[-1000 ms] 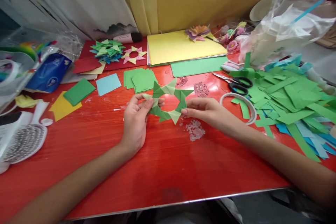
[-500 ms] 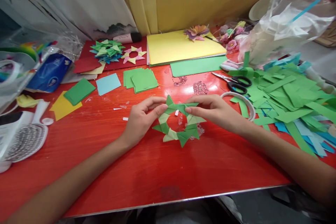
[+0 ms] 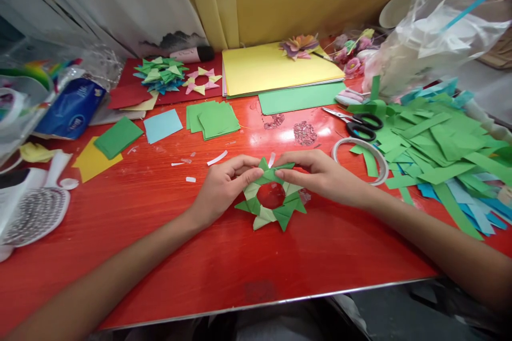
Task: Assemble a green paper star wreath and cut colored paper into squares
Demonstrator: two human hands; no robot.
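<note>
A ring-shaped origami star [image 3: 284,213] in dark and pale green paper is held above the red table [image 3: 224,272], its points facing outward around a round hole. My left hand [image 3: 224,186] pinches its upper left part between thumb and fingers. Close beside it, my right hand [image 3: 316,173] pinches the upper right part, thumb in front. The fingertips of both hands almost meet at the top of the star and hide part of its folds. Just behind the hands lie small white paper scraps [image 3: 217,157].
Tape roll [image 3: 383,169], scissors [image 3: 362,127] and a heap of green strips [image 3: 432,133] lie to the right. Green squares [image 3: 218,119], a blue square stack [image 3: 162,126] and yellow paper [image 3: 280,69] lie behind. At left are a hairbrush [image 3: 38,216] and a blue tissue pack [image 3: 74,109].
Both hands have come closer together at the top of the star, and its central hole looks smaller. The star has shifted slightly down. My view has moved a little.
</note>
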